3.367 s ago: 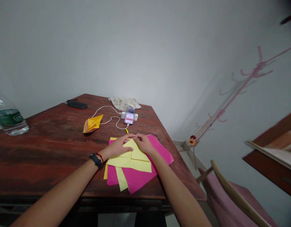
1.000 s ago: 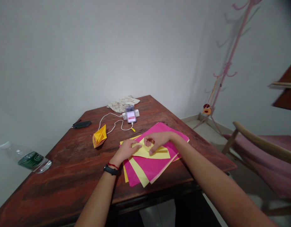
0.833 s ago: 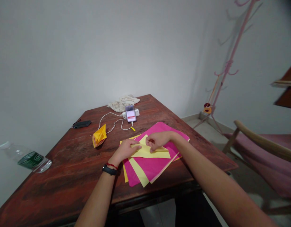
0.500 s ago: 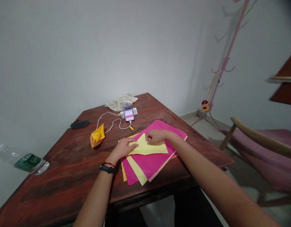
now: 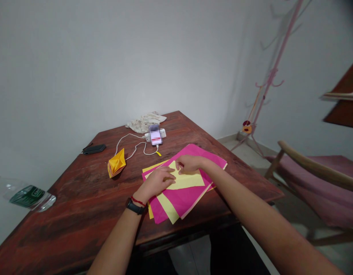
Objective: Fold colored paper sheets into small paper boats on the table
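A folded sheet of pale yellow paper (image 5: pixel 190 181) lies on a fanned stack of magenta and yellow paper sheets (image 5: pixel 183 201). My left hand (image 5: pixel 157 181), with a dark band at the wrist, rests across the left part of the folded paper, its fingers stretched out and slightly apart. At the paper's upper edge, beside its raised point, my right hand (image 5: pixel 189 163) has its fingers curled and pinched on the paper. The right fingertips are partly hidden. To the left stands a folded orange paper shape (image 5: pixel 117 163).
Behind the papers, a phone (image 5: pixel 156 137) lies by a white power strip (image 5: pixel 163 133) with white cables. A cloth (image 5: pixel 144 122), a black device (image 5: pixel 94 149) and a plastic bottle (image 5: pixel 27 195) are on the wooden table (image 5: pixel 79 206). A chair (image 5: pixel 314 175) stands at right.
My left hand has slid to the right over the yellow paper, closer to my right hand. My right hand stays at the upper edge, its fingers slightly shifted. The view has shifted slightly.
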The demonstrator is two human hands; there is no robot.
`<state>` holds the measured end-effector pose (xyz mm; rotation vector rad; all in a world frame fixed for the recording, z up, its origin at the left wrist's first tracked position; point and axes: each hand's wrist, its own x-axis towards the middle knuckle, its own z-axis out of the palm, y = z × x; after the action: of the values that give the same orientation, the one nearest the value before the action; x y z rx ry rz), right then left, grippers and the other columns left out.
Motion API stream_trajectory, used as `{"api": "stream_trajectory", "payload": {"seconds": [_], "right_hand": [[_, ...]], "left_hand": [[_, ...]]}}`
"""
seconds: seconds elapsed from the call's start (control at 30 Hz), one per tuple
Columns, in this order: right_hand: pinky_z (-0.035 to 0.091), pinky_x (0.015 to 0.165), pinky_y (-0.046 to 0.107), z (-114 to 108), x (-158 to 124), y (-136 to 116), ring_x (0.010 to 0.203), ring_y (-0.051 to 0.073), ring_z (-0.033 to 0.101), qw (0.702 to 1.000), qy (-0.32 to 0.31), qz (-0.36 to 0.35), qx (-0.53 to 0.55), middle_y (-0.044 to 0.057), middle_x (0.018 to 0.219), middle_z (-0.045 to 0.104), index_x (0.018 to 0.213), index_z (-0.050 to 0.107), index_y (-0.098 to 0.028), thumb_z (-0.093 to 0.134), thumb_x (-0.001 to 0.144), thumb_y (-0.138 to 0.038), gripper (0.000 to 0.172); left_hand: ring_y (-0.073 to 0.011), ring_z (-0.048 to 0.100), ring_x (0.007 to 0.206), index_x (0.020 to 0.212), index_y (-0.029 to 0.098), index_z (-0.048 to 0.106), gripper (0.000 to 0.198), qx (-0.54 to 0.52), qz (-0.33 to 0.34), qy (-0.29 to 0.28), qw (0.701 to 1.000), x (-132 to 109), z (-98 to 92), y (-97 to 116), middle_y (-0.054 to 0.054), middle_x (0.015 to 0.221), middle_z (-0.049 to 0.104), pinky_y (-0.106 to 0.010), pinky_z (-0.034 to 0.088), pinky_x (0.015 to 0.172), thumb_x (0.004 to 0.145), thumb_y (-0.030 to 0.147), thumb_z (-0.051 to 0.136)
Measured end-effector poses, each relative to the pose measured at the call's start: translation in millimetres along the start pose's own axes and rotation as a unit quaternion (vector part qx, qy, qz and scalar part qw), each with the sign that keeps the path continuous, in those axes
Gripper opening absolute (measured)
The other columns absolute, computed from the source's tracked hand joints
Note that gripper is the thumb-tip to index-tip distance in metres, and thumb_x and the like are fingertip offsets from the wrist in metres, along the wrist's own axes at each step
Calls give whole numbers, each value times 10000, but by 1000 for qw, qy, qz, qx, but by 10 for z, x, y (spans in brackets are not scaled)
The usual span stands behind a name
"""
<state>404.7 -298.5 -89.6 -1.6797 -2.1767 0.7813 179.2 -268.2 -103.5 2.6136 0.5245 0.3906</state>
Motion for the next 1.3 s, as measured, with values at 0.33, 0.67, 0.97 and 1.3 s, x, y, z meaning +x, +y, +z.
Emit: {"api": "stream_trajectory", "payload": {"seconds": [0.33, 0.67, 0.97, 1.3], "right_hand": [[364, 578, 245, 43, 68, 28, 711, 180, 610, 997, 60, 11, -42, 36, 804, 698, 843, 700, -181, 783, 696, -206, 170], [368, 619, 225, 98, 75, -86, 810, 185, 610, 988, 107, -50, -95, 60, 905, 694, 881, 713, -171, 720, 725, -171, 156], [320, 562, 224, 132, 85, -108, 646, 137, 555, 992, 49, -92, -76, 9, 752, 685, 866, 724, -173, 685, 719, -148, 154], [310, 553, 230, 150, 78, -92, 658, 151, 568, 992, 24, -77, -97, 8, 773, 685, 918, 730, -198, 768, 724, -330, 238]], "left_hand": [[-289, 561, 1280, 1056, 213, 781, 256, 14, -62, 21, 998, -3, -12, -52, -122, 1414, 583, -418, 426, 1092, 893, 338, 627], [-276, 595, 1229, 994, 218, 797, 202, -20, -103, 51, 993, 3, 22, -116, -127, 1349, 615, -398, 426, 1079, 855, 298, 674], [-279, 616, 1182, 829, 223, 801, 93, -34, -115, 67, 991, 10, 12, -162, -113, 1290, 638, -393, 439, 1049, 751, 266, 774], [-268, 617, 1166, 788, 213, 770, 39, -37, -101, 83, 991, -5, -56, -84, -100, 1247, 640, -395, 432, 1049, 751, 218, 762]]}}
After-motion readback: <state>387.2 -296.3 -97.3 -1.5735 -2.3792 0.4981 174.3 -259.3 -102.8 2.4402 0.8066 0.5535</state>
